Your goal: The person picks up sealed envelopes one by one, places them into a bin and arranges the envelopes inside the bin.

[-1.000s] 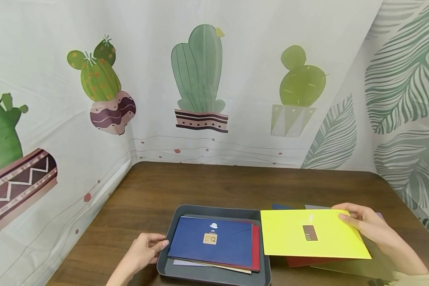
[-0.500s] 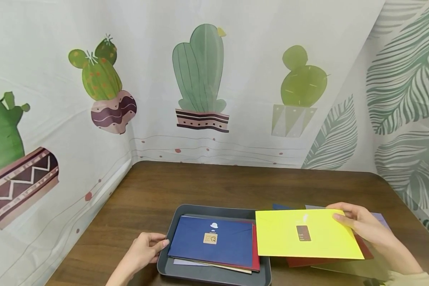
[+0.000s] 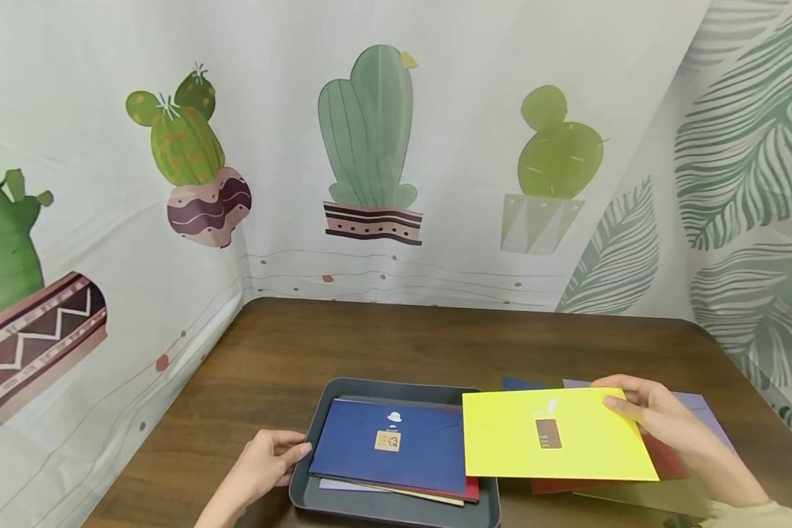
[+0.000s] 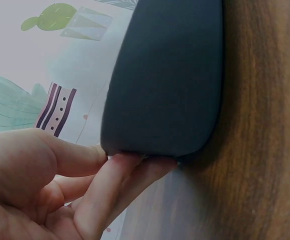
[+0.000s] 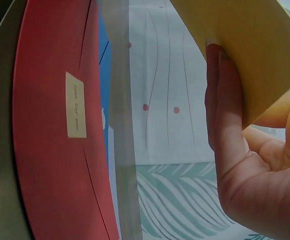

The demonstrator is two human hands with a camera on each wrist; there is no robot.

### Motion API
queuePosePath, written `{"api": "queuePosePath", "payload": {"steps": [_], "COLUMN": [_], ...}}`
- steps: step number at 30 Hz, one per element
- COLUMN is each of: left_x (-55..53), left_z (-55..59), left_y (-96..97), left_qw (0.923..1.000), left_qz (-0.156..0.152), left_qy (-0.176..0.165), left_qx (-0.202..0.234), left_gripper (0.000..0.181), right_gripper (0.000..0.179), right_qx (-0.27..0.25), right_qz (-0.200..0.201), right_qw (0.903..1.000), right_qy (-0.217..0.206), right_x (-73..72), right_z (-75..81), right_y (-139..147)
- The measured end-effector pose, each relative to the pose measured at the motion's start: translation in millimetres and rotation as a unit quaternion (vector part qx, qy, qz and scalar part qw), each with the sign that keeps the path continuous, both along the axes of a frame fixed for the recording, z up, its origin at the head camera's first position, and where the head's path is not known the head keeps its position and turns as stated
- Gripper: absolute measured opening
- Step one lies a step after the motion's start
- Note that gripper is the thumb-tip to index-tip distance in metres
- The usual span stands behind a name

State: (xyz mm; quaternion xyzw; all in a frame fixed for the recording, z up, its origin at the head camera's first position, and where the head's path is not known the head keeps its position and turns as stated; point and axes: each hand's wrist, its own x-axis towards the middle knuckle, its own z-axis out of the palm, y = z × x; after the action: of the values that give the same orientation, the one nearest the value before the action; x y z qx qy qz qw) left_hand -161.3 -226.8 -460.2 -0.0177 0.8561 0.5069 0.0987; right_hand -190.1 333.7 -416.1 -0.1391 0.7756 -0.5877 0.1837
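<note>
A dark grey tray (image 3: 396, 511) holds a stack of envelopes, with a blue envelope (image 3: 350, 447) on top. That blue one bears a white hat print and a small tan label. My left hand (image 3: 264, 466) grips the tray's left rim; in the left wrist view, the fingers (image 4: 110, 185) press on the tray's outer wall (image 4: 165, 85). My right hand (image 3: 660, 414) pinches a bright yellow envelope (image 3: 594, 440) by its far right corner. Its left edge overlaps the tray's right rim. From the right wrist view, thumb and fingers lie on opposite faces of the envelope (image 5: 255, 45).
Right of the tray, more envelopes lie spread on the brown table (image 3: 290, 345): a red envelope (image 5: 50, 65), a blue envelope (image 3: 520, 383), a lavender envelope (image 3: 702, 414) and an olive envelope (image 3: 653, 499). A white cloth (image 3: 462, 147) printed with cacti hangs behind the table.
My right hand has moved left with the yellow envelope, bringing its left edge over the tray's right side. More of the lavender and red envelopes shows. The left hand has stayed put.
</note>
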Motion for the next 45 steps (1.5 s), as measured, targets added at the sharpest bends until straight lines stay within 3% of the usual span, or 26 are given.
{"api": "queuePosePath", "payload": {"steps": [20,29,36,45], "left_x": [-0.6,-1.0,0.1,0.5], "left_z": [-0.3,-1.6,-2.6,-2.4], "left_y": [-0.6,-1.0,-1.6,-2.2], "left_qw": [1.0,1.0,1.0,0.9999], "left_qz": [0.002,-0.001,-0.003,-0.005], "left_qy": [-0.003,-0.002,0.0,0.007], "left_qx": [-0.005,-0.006,0.004,0.007], "left_gripper": [0.038,0.037,0.037,0.037], "right_gripper": [0.025,0.039,0.039,0.026], "right_qx": [-0.032,-0.017,-0.022,-0.086], "right_qz": [0.021,0.011,0.013,0.041], "right_qw": [0.9992,0.9998,0.9995,0.9936], "right_qy": [-0.011,-0.009,-0.016,-0.06], "right_x": [-3.4,-3.0,-2.1,-3.7], "right_z": [-6.7,-5.7,-6.2,-9.1], "right_y": [-25,-36,-47,-58]}}
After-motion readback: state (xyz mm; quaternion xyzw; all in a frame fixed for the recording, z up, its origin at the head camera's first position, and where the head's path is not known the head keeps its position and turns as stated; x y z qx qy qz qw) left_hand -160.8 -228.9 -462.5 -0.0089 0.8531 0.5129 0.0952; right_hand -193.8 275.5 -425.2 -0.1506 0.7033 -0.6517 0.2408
